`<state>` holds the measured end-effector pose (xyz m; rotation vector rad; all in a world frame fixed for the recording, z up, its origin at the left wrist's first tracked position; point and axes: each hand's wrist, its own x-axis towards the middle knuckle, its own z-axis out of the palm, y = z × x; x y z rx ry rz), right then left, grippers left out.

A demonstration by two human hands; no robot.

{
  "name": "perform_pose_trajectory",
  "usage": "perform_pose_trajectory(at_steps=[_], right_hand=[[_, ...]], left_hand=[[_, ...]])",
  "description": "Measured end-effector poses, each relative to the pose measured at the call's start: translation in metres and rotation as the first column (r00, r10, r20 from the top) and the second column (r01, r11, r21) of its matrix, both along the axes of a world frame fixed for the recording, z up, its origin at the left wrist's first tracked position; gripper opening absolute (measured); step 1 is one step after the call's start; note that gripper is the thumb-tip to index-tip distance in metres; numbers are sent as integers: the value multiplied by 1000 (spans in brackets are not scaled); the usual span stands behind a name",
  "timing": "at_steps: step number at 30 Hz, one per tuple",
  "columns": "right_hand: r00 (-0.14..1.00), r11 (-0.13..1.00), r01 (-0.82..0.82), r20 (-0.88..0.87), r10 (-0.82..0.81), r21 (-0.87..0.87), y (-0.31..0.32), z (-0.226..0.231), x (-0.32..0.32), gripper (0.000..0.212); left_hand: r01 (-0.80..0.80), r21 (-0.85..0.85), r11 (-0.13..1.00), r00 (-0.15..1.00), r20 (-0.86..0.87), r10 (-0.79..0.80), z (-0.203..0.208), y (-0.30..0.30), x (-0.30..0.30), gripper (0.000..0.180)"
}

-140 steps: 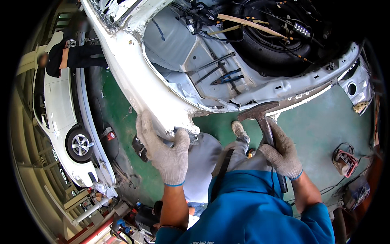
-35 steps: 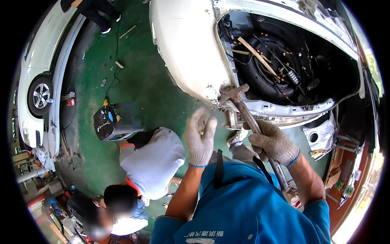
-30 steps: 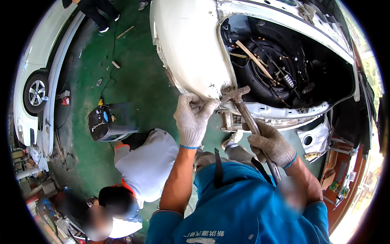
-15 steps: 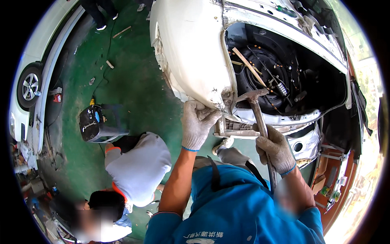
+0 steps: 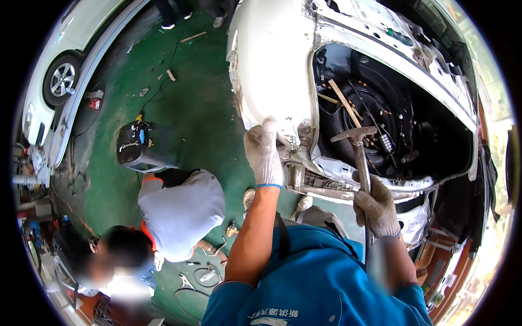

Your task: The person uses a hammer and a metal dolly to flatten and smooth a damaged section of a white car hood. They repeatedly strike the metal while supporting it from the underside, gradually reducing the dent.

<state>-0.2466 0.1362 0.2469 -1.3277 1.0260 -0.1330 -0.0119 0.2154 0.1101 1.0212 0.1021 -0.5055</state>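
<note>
My left hand (image 5: 265, 157), in a pale knitted glove, is at the damaged corner of a car's white rear body panel (image 5: 272, 70). One finger lies stretched out on the panel's surface; the others are bent near its edge and partly hidden. Paint is chipped and the metal is rough just right of that finger. In my gloved right hand (image 5: 377, 209) is a hammer (image 5: 360, 157), gripped by its handle. Its head is above the near part of the open boot (image 5: 429, 146), apart from the panel.
Inside the boot lie a wooden stick (image 5: 343, 100) and loose parts. A co-worker in a grey shirt (image 5: 185, 217) crouches to my left, near a black bin-like container (image 5: 133, 144). Cables and a clamp (image 5: 186, 281) lie on the green floor. Another white car (image 5: 41, 92) stands far left.
My left hand has shifted from pinching the panel's corner to laying a finger on its surface. The hammer has come down a little, away from the corner. The view has shifted.
</note>
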Motion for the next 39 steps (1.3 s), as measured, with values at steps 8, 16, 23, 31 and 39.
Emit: perform_pose_trajectory(at_steps=[8, 16, 23, 31, 39], right_hand=[[870, 915, -261, 337, 361, -307, -56, -17, -25, 50], [674, 401, -622, -198, 712, -672, -87, 16, 60, 44], [403, -172, -558, -446, 799, -812, -98, 27, 131, 36], [260, -410, -563, -625, 736, -717, -104, 23, 163, 39], [179, -509, -453, -633, 753, -732, -115, 12, 179, 25]], left_hand=[[35, -170, 985, 999, 46, -28, 17, 9, -40, 61], [-198, 98, 975, 970, 161, 181, 36, -16, -73, 92], [-607, 514, 606, 716, 685, 137, 12, -34, -58, 90], [-590, 560, 582, 745, 655, 125, -1, -45, -61, 89], [-656, 540, 527, 703, 691, 167, 0, -47, -59, 78]])
